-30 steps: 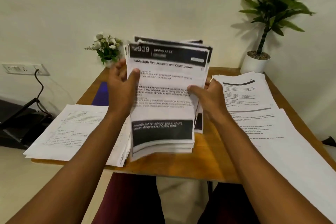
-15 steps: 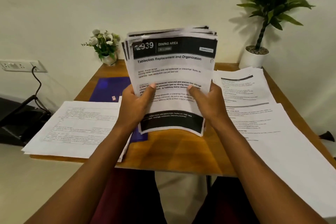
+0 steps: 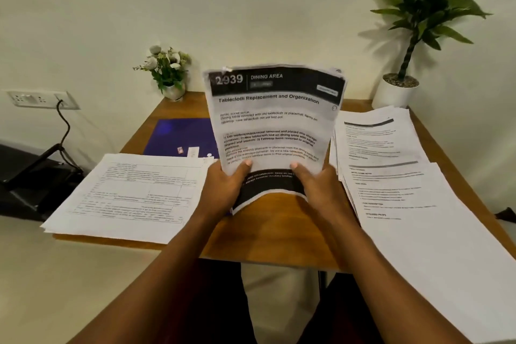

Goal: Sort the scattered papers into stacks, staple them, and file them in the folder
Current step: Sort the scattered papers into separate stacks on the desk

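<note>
Both hands, left hand (image 3: 223, 190) and right hand (image 3: 318, 187), are gripping an upright black-banded white printed paper stack (image 3: 272, 131), squaring it; stapling likely comes next, though no stapler is showing.

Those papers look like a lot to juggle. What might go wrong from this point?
1. The held stack stands upright, pinched only near its bottom by the left hand and right hand. Its lower edge curls, so sheets may slip or fan out.
2. The left pile overhangs the table edge, so a nudge might slide it to the floor.
3. The right pile is loosely spread and also overhangs, so it could slide too.
</note>
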Motion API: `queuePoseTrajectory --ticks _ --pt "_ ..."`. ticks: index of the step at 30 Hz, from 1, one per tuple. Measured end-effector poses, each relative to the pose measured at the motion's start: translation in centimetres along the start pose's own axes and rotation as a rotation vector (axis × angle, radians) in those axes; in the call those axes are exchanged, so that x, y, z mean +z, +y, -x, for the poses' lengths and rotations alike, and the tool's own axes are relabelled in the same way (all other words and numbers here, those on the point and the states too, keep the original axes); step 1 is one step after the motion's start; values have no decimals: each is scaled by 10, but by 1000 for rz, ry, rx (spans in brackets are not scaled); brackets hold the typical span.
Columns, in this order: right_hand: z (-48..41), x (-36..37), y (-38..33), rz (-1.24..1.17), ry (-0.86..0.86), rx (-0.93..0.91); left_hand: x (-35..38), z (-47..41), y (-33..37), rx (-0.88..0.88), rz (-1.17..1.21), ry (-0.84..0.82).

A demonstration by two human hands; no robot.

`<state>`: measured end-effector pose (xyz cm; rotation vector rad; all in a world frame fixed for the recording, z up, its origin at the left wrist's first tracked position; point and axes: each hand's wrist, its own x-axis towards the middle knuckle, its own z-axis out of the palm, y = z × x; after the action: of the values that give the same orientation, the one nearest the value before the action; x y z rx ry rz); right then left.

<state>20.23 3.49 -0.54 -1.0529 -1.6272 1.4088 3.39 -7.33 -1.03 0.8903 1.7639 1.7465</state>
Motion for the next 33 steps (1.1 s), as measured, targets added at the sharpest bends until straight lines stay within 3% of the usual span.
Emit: queuePoseTrajectory --ticks 3,7,9,12,14,16,19,21,24,26,33 --pt "-2 -1 20 144 1 33 -2 -1 -16 -43 -107 -3" --pt "-4 -2 27 198 -35 69 -4 -7 -16 -106 -69 86" --pt "-6 -2 31 8 -42 142 -4 -10 -16 -176 105 181" --pt "-4 6 27 -528 -122 257 -2 -12 -15 -316 431 261" --pt "0 22 21 -635 -214 251 5 -10 -14 -358 557 250" --pt "4 44 13 -601 -228 241 12 -6 -12 -355 605 225" --pt "-5 67 4 -468 -76 236 10 -8 -5 -346 634 197" --pt "-18 73 -1 -384 -66 218 -9 -21 1 -319 653 175" --pt "-42 76 -9 -250 -125 229 -59 -47 11 -366 599 129" --pt "-57 82 -14 -182 -147 229 -90 -61 16 -465 444 112" --pt "-110 138 -13 -332 -136 271 -132 -114 11 -512 178 189"
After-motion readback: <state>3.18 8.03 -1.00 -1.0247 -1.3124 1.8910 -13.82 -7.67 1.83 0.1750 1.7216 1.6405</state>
